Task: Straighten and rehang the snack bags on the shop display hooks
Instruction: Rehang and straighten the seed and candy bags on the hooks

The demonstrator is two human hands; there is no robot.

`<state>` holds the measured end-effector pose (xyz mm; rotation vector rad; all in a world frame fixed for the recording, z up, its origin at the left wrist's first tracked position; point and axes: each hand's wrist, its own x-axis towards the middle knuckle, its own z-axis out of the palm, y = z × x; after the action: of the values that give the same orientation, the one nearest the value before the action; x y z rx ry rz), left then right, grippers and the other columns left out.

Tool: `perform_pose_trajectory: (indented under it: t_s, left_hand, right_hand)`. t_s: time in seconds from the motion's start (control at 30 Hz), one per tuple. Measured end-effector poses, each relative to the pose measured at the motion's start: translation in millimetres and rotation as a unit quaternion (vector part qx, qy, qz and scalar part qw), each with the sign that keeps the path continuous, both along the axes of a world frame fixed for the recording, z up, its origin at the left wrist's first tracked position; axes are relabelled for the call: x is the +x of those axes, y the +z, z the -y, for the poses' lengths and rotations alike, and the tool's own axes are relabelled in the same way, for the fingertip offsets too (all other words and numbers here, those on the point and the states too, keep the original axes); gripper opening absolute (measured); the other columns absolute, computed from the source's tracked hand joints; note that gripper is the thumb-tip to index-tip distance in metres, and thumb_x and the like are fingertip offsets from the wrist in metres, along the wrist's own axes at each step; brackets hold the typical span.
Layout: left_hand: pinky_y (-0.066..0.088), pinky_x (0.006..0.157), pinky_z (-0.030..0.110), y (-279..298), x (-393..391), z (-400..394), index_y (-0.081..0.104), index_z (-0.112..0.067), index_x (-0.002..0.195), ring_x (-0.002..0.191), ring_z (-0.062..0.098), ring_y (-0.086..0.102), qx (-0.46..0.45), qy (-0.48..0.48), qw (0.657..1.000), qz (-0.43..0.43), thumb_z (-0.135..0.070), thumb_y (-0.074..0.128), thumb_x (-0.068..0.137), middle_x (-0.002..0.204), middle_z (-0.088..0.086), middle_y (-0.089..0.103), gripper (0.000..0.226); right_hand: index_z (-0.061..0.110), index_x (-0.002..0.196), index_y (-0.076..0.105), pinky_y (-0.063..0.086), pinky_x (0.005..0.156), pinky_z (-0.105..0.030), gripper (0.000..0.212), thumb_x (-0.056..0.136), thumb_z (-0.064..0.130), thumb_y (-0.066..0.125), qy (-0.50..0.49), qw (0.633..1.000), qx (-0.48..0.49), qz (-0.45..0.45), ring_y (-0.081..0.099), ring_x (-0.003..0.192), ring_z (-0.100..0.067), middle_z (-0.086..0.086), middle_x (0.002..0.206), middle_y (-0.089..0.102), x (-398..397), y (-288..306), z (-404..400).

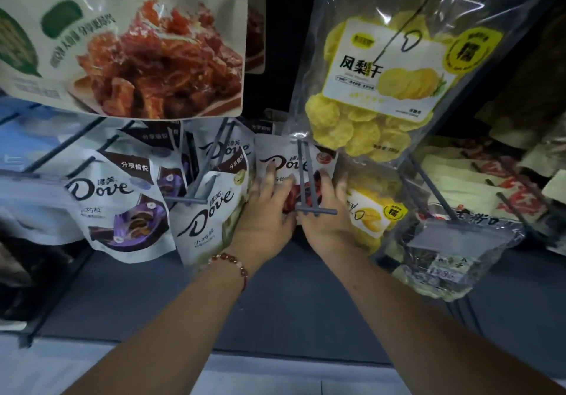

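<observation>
A white Dove bag with red chocolate print hangs at the centre of the display, behind a grey double-prong hook. My left hand lies flat against the bag's left side with fingers spread upward. On the bag's right side my right hand presses in the same way, reaching from under the hook's front bar. Both hands touch the bag; whether either grips it I cannot tell. To its left hang a green Dove bag and a purple Dove bag.
A large meat snack bag hangs above left. A clear bag of yellow dried pineapple hangs above right, over a mango bag. A price tag holder and more bags sit at right. Grey floor lies below.
</observation>
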<state>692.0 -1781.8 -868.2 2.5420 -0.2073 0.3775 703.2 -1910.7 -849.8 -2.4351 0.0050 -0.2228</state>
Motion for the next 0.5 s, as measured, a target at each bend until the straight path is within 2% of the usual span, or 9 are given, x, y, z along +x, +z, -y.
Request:
perform_pose_trajectory:
  t_s: [0.03,0.1,0.17,0.2,0.27,0.3,0.37,0.43,0.5]
  left_hand:
    - [0.029,0.118,0.047,-2.3,-2.8,-1.7,0.028,-0.031,0.15,0.145,0.026,0.021,-0.078,0.005,0.997,0.01,-0.022,0.058,0.093,0.16,0.001,0.014,0.065]
    - [0.041,0.11,0.032,-2.7,-7.1,-1.3,0.03,-0.032,0.148,0.135,0.004,0.033,-0.219,0.037,0.975,0.014,-0.013,0.062,0.089,0.149,-0.008,0.028,0.069]
    - [0.037,0.097,0.004,-1.2,-7.9,1.1,0.019,-0.032,0.153,0.116,-0.029,0.032,-0.334,0.041,0.941,-0.029,-0.011,0.064,0.091,0.142,-0.026,0.028,0.08]
    - [0.036,0.089,-0.001,-0.3,-7.5,1.8,0.014,-0.032,0.155,0.109,-0.033,0.035,-0.372,0.035,0.926,-0.059,-0.011,0.065,0.092,0.142,-0.029,0.025,0.084]
    - [0.036,0.095,0.008,-1.2,-4.7,1.5,0.012,-0.034,0.156,0.127,-0.016,0.038,-0.401,0.022,0.909,-0.115,-0.014,0.065,0.093,0.153,-0.022,0.023,0.085]
    - [0.032,0.1,0.014,-1.0,-4.6,0.9,0.015,-0.035,0.156,0.137,-0.004,0.033,-0.401,0.018,0.906,-0.137,-0.015,0.064,0.093,0.157,-0.018,0.021,0.083]
    - [0.031,0.101,0.016,1.8,-8.3,1.4,0.017,-0.035,0.155,0.138,0.003,0.031,-0.404,0.005,0.899,-0.171,-0.018,0.066,0.09,0.157,-0.014,0.025,0.083]
    - [0.035,0.107,0.021,5.6,-14.7,2.1,0.017,-0.04,0.154,0.136,0.005,0.037,-0.414,-0.008,0.889,-0.197,-0.03,0.068,0.081,0.155,-0.012,0.031,0.09]
    - [0.037,0.108,0.027,11.6,-24.7,0.8,0.021,-0.044,0.152,0.129,0.007,0.046,-0.401,-0.016,0.888,-0.225,-0.035,0.068,0.079,0.146,-0.012,0.044,0.087]
  right_hand:
    - [0.038,0.146,0.024,0.047,0.098,-0.044,0.073,0.086,0.03,0.064,-0.006,1.0,0.026,0.004,0.042,0.132,-0.025,0.005,0.155,0.016,1.4,-1.0,-0.8]
    - [0.034,0.141,0.035,0.043,0.097,-0.031,0.066,0.083,0.027,0.066,-0.023,0.992,0.123,0.003,0.046,0.121,-0.014,0.003,0.141,0.039,0.0,0.4,-3.1]
    - [0.037,0.12,0.047,0.049,0.091,-0.031,0.046,0.077,0.032,0.064,-0.054,0.96,0.274,-0.009,0.055,0.102,-0.01,0.003,0.12,0.055,-1.0,2.0,-4.7]
    - [0.037,0.11,0.046,0.051,0.085,-0.028,0.036,0.08,0.029,0.062,-0.06,0.944,0.325,-0.024,0.057,0.092,-0.007,0.005,0.11,0.058,-1.8,2.5,-4.1]
    - [0.033,0.109,0.04,0.044,0.072,-0.012,0.032,0.091,0.012,0.057,-0.031,0.931,0.359,-0.061,0.052,0.079,0.003,0.018,0.095,0.054,-3.3,4.8,-1.3]
    - [0.033,0.11,0.039,0.042,0.071,-0.01,0.034,0.093,0.007,0.054,-0.021,0.928,0.364,-0.07,0.05,0.077,0.006,0.024,0.091,0.05,-4.4,5.4,1.2]
    - [0.033,0.111,0.043,0.045,0.08,-0.022,0.034,0.092,0.007,0.054,-0.016,0.929,0.362,-0.074,0.053,0.081,0.003,0.024,0.092,0.054,-6.3,6.1,4.5]
    - [0.03,0.113,0.052,0.05,0.088,-0.036,0.031,0.088,0.012,0.057,-0.023,0.932,0.353,-0.082,0.061,0.091,-0.009,0.015,0.099,0.065,-14.1,11.8,5.6]
    - [0.029,0.12,0.055,0.05,0.095,-0.037,0.041,0.084,0.012,0.061,-0.01,0.932,0.351,-0.087,0.063,0.1,-0.016,0.009,0.103,0.069,-24.9,16.1,8.3]
